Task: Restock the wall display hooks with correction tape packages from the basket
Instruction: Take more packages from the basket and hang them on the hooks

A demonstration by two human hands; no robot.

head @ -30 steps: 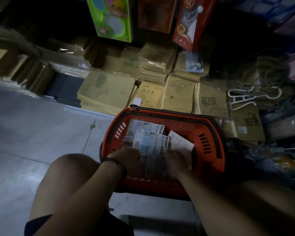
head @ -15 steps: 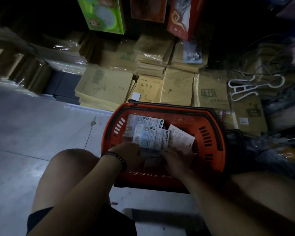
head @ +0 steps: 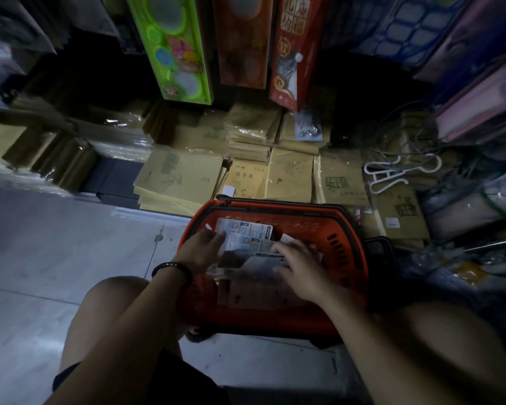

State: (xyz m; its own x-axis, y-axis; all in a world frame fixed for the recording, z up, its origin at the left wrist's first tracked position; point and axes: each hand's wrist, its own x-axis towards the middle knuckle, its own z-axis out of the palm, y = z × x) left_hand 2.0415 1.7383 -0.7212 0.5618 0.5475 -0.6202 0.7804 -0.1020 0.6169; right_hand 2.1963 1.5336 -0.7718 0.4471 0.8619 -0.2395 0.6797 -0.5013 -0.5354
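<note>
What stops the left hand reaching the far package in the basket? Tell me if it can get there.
Probably yes. The left hand is inside the orange basket, at the edge of the nearer packages, and the far package lies uncovered just beyond, with nothing between.

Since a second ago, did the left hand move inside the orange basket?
Yes. Against the orange basket, the left hand has slid from the near side toward the far rim, now beside the top correction tape packages.

Dim aisle, grey tiled floor (head: 41, 258), stacked notebooks (head: 178, 176).
</note>
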